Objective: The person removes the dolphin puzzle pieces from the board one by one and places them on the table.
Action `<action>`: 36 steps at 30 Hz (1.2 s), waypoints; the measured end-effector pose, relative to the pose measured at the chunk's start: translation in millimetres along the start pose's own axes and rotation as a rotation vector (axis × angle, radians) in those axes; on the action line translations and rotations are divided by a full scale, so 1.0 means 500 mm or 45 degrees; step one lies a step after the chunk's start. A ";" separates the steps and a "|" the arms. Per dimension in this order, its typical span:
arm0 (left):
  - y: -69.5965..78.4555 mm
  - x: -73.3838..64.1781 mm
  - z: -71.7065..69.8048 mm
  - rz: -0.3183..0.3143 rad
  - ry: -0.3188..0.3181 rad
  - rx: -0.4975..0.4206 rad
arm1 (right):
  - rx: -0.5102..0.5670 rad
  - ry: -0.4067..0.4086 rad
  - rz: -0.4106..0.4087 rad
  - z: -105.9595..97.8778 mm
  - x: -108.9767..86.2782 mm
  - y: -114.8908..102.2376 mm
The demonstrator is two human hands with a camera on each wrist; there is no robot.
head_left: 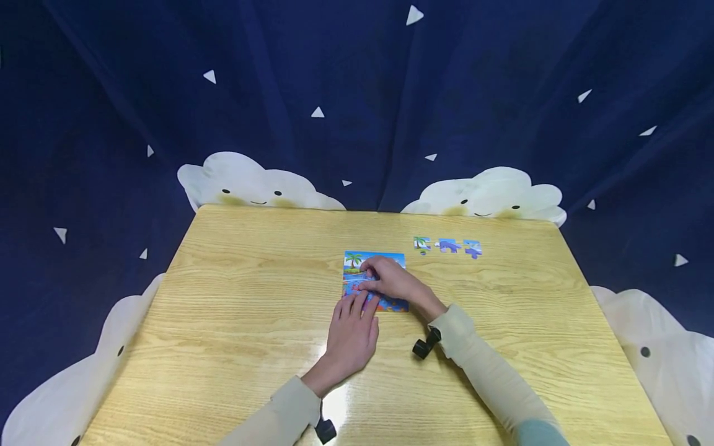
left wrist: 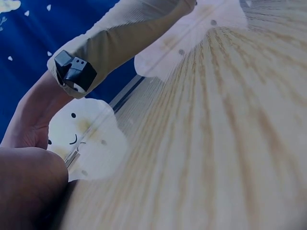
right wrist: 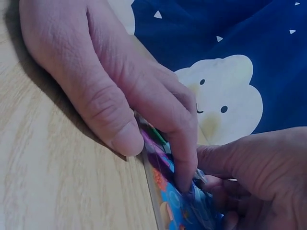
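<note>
A colourful jigsaw puzzle [head_left: 348, 282] with a palm tree and a sea scene lies flat on the wooden table. My left hand [head_left: 352, 334] reaches over its near edge, fingers extended, and the fingertips press on the picture. From the right side, my right hand [head_left: 393, 279] comes in over the puzzle. Its thumb and fingers pinch a small puzzle piece [right wrist: 200, 177] at the puzzle's surface; most of that piece is hidden by the fingers. In the left wrist view, only part of the left hand [left wrist: 29, 182] shows, with the puzzle out of sight.
Three loose pieces lie in a row beyond the puzzle to the right: a palm-tree piece [head_left: 421, 243], a purple piece [head_left: 448, 246] and another purple-and-blue piece [head_left: 472, 248]. A dark blue curtain [head_left: 357, 74] with white clouds hangs around the wooden table [head_left: 251, 297].
</note>
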State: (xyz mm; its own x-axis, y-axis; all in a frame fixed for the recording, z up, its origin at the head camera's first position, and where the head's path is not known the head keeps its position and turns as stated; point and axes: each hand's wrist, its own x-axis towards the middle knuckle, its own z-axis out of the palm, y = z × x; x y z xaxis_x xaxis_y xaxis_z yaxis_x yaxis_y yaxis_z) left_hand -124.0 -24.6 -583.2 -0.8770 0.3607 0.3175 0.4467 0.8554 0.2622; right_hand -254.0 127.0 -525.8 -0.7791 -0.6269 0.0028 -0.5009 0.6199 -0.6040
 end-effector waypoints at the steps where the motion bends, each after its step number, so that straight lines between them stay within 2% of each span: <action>1: 0.001 0.000 -0.001 -0.002 -0.004 0.007 | -0.002 -0.002 -0.003 -0.001 0.000 0.000; 10: 0.005 0.001 -0.008 -0.035 -0.067 0.001 | -0.080 -0.008 -0.004 -0.005 0.002 -0.003; 13: 0.006 0.000 -0.009 -0.025 -0.042 -0.007 | -0.088 -0.002 -0.036 -0.004 0.002 0.002; 19: 0.005 0.000 -0.004 0.012 0.061 -0.009 | -0.103 0.015 -0.088 -0.003 -0.005 0.016; 22: 0.004 0.001 -0.002 0.014 0.059 0.010 | -0.093 0.029 -0.085 -0.004 -0.009 0.017; 28: 0.007 0.002 -0.006 -0.016 -0.026 0.040 | -0.125 0.048 -0.096 -0.002 -0.011 0.013; 36: 0.008 0.001 -0.003 0.004 0.039 0.062 | -0.147 0.091 -0.163 0.005 -0.010 0.024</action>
State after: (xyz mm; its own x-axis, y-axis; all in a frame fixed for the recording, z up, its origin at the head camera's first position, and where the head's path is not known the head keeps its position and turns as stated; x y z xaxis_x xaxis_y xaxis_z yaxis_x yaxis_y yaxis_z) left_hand -122.2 -21.7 -580.7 -0.8694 0.3527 0.3461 0.4399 0.8715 0.2167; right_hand -255.2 136.2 -535.0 -0.7292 -0.6712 0.1329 -0.6341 0.5899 -0.5000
